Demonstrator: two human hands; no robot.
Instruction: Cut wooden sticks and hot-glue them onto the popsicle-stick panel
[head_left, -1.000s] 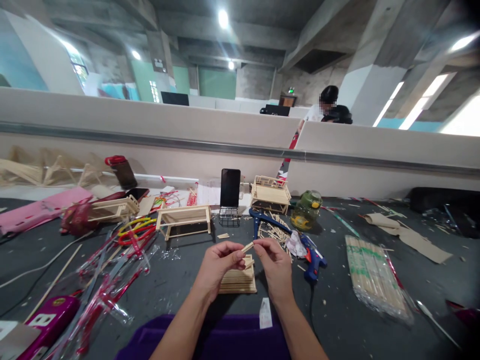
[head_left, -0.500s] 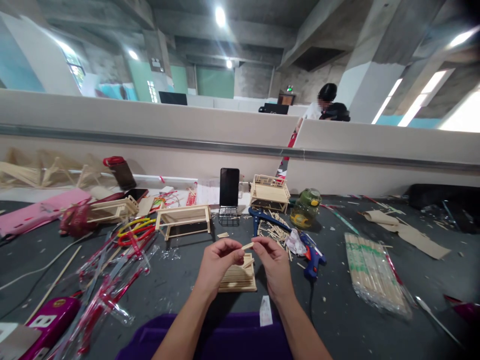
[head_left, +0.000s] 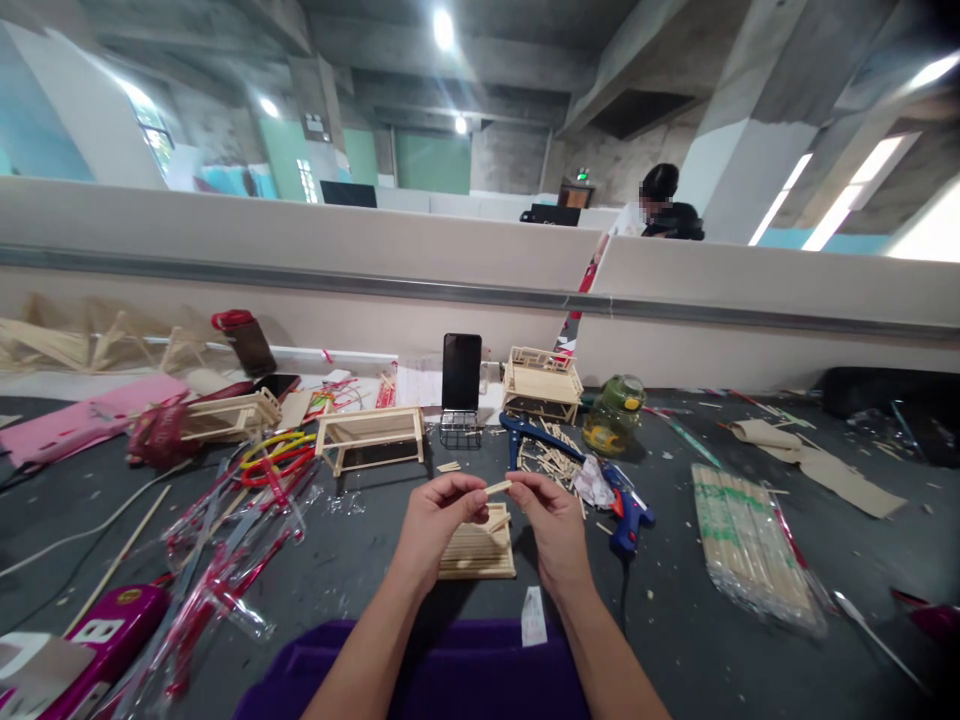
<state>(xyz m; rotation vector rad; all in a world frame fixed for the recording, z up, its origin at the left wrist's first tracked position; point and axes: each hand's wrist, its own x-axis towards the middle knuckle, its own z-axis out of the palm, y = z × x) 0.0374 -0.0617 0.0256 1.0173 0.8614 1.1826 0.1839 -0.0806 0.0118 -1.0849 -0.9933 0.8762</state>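
Note:
Between my two hands is a short wooden stick [head_left: 498, 488], pinched at one end by each. My left hand [head_left: 442, 520] has thumb and fingers closed on its left end. On its right end the fingertips of my right hand [head_left: 551, 520] are pressed together. Below them on the dark table lies a small slatted wooden panel [head_left: 480, 562], partly covered by my left hand, with loose stick pieces on its upper part. Just beyond my right hand are a pile of short stick pieces [head_left: 551, 458], a crumpled paper [head_left: 593, 484] and a blue glue gun [head_left: 631, 515].
Behind my hands stand a phone [head_left: 461, 372] on a wire holder, a small wooden frame [head_left: 371, 440] and a wooden model [head_left: 541, 385]. A green jar [head_left: 613, 415] and bagged sticks [head_left: 754, 545] are to the right. Plastic wrappings [head_left: 225, 560] and a purple power strip [head_left: 120, 640] lie left.
The view has shifted slightly. Both hands stay at nearly the same place, still holding the stick between them; its angle looks slightly different.

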